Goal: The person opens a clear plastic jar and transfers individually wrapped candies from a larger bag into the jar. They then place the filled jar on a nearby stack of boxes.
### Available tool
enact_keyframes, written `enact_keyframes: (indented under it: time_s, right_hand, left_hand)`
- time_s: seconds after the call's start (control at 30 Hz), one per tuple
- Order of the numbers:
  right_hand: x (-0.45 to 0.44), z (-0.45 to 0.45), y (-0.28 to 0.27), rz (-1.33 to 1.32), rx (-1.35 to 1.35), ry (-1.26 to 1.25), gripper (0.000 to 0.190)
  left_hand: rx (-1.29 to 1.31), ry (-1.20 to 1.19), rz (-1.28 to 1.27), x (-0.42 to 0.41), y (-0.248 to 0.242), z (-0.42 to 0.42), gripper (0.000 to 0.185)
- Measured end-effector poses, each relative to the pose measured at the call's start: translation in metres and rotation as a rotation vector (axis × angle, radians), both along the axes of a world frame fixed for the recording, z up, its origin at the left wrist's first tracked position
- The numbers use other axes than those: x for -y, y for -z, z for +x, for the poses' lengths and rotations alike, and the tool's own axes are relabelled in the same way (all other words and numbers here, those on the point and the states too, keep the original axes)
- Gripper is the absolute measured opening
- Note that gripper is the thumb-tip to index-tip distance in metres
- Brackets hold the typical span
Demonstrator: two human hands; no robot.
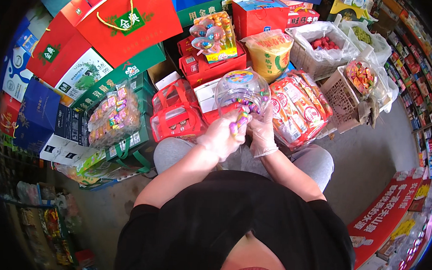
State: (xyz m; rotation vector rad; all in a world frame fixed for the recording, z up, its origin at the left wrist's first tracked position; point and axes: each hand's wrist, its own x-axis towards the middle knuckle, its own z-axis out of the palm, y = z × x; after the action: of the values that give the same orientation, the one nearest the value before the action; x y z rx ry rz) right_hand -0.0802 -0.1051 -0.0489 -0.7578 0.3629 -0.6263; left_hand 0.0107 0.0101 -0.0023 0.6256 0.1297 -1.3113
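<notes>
Both hands wear clear disposable gloves. My left hand (pixel 223 133) is closed around a few wrapped candies (pixel 237 124) in shiny purple, green and yellow foil. It sits at the near side of a round clear plastic jar (pixel 224 84). More wrapped candies (pixel 249 104) lie inside the jar's lower part, and a colourful round label marks its top. My right hand (pixel 263 134) grips the jar's right lower side. How far its fingers reach around the jar is partly hidden. The jar is above my knees, in front of several red boxes.
Right of the jar lie packs of wrapped sausages (pixel 299 106). Behind it stand a yellow sack (pixel 268 58) and a toy candy display (pixel 214 36). Plastic crates (pixel 299 53) are at the right. Clear bags of snacks (pixel 115 114) and red gift bags (pixel 134 22) fill the left.
</notes>
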Motion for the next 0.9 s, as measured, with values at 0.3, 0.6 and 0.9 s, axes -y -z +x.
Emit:
enact_keyframes:
  time_s: [0.3, 0.6, 0.9]
  right_hand:
    - [0.007, 0.003, 0.038, -0.074, 0.036, -0.060, 0.100]
    - [0.006, 0.001, 0.035, 0.022, -0.082, -0.063, 0.108]
    - [0.001, -0.001, 0.041, 0.015, 0.106, -0.041, 0.075]
  left_hand:
    - [0.129, -0.600, 0.185, 0.083, 0.035, 0.015, 0.027]
    - [0.665, -0.148, 0.103, 0.057, 0.019, -0.004, 0.073]
    - [1.067, 0.024, 0.096, 0.046, 0.038, -0.015, 0.059]
